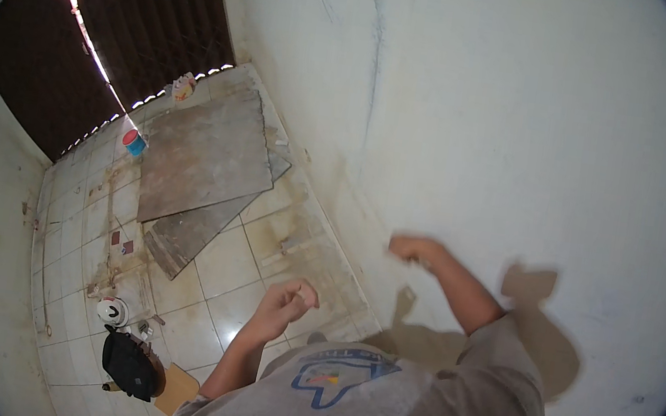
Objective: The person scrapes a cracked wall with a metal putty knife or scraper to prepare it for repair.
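Note:
My left hand (286, 306) hangs over the tiled floor, below the middle of the view. Its fingers are curled in toward the thumb, and whatever lies inside them, if anything, is hidden. Farther right, my right hand (415, 250) is raised in front of the white wall (523, 107), with the forearm bent. Motion smears its fingers, so I cannot tell what it may hold. The wall carries a long vertical crack (377, 54) and a few scuffs. I cannot tell whether the right hand touches it.
Two large worn boards (205, 153) overlap on the stained floor tiles (224, 265). Near a dark folding shutter (149, 7) stands a blue bucket with a red top (133, 142). A black bag (129, 365), a white round container (113, 311) and a piece of cardboard (176, 389) lie at lower left.

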The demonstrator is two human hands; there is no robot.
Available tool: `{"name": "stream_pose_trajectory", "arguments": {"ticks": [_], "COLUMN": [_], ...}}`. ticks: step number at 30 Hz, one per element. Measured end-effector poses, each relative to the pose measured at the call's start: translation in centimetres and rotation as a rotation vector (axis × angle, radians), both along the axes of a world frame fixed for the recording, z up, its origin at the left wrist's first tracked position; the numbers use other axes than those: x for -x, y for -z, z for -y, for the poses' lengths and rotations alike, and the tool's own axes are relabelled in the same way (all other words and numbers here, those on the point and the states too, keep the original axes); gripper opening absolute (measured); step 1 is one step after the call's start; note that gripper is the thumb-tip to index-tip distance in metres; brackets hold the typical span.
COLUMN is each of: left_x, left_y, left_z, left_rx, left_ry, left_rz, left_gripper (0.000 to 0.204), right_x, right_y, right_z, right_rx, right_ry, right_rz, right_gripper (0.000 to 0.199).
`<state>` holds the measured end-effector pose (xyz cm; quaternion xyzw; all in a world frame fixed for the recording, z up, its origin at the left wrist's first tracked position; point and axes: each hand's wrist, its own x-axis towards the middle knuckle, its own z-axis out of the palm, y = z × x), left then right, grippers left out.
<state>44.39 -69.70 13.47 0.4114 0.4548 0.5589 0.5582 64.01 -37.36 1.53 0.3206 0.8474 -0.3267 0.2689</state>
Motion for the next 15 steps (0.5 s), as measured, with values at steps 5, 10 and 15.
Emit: {"name": "stream_pose_trajectory", "arguments": {"ticks": [5,10,15], "left_x": [3.2,4.1,6.8], "left_y": [2.0,-1.1,-2.9], "left_z": [0.3,-4.1,-9.9], "left_rx": [0.091,0.095,-0.065], "left_ry": [-0.112,-0.35,-0.284], "left_rz": [0.036,0.0,-0.049], "left_gripper": [0.017,0.013,0.008], "right_x": [4.6,9.4,3.4], "right_y": [0.4,-23.6,-30.3], "right_z": [6.8,8.5,11.0], "right_rx": [-0.082,-0.215,-0.473], "right_ry": [-0.26,-0.122,-0.023], "right_rz": [-0.066,-0.988,-1.663], "right_gripper": [0.045,0.032,0.004]}}
